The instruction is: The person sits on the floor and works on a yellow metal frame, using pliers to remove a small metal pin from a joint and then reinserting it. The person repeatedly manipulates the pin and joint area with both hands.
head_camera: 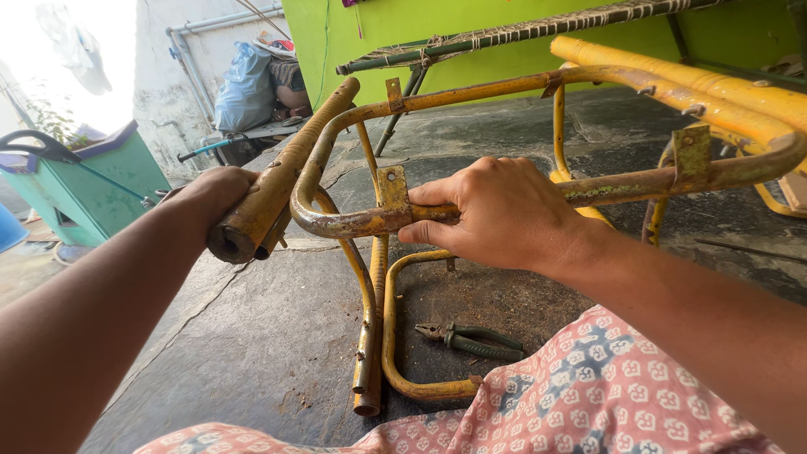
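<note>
My left hand (pixel 214 197) is shut on the near end of a rusty yellow metal pipe (pixel 290 164) that slants up and away to the right. My right hand (pixel 496 210) grips the curved tube of a rusty yellow chair frame (pixel 588 189), just right of a small welded bracket (pixel 392 187). The pipe lies against the frame's bend on its left side. The frame's legs (pixel 370 319) reach down to the concrete floor between my knees.
Green-handled pliers (pixel 471 339) lie on the floor under the frame. My pink patterned garment (pixel 588 395) fills the lower right. A green cart (pixel 80 189) stands at left, a blue sack (pixel 244 88) behind it, and a woven cot (pixel 521 34) against a bright green wall.
</note>
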